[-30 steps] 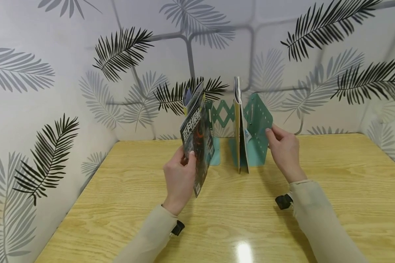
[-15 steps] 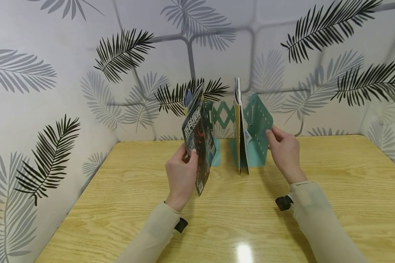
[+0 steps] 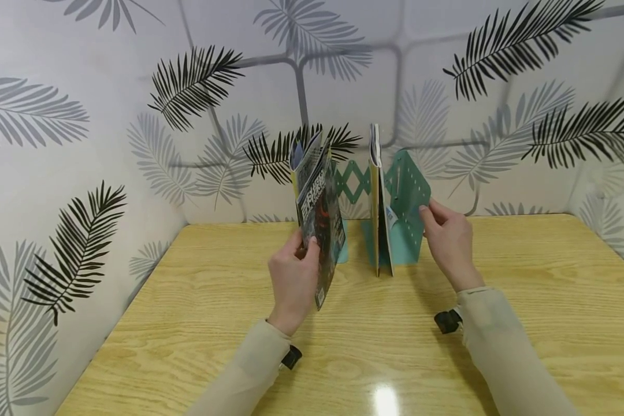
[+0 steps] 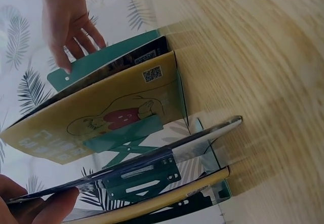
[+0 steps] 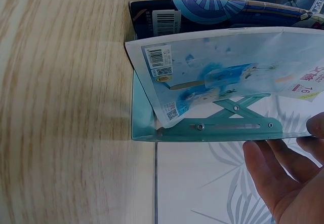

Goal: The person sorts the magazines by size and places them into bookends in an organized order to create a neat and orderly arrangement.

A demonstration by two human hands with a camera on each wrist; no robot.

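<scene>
In the head view, my left hand (image 3: 293, 277) pinches a dark-covered magazine (image 3: 322, 225) with white lettering, thumb on the near cover. The magazine stands tilted, in front of the left part of a green expandable bookend (image 3: 415, 199) with a lattice middle. My right hand (image 3: 449, 242) grips the edge of the bookend's right end plate. Between the two ends stand thin books, one with a yellow cover (image 4: 126, 107) in the left wrist view. A pale blue-covered book (image 5: 217, 77) leans nearest the right plate in the right wrist view. Parts of the left end plate are hidden behind the magazine.
The bookend stands on a wood-grain table (image 3: 229, 289) close to the back wall (image 3: 343, 86), which is covered with a leaf pattern. Another book (image 3: 297, 164) with a yellow edge stands to the left, behind the held magazine.
My left hand has shifted a little to the right with the dark magazine, which now covers more of the left end plate. My right hand has kept its place on the right plate.
</scene>
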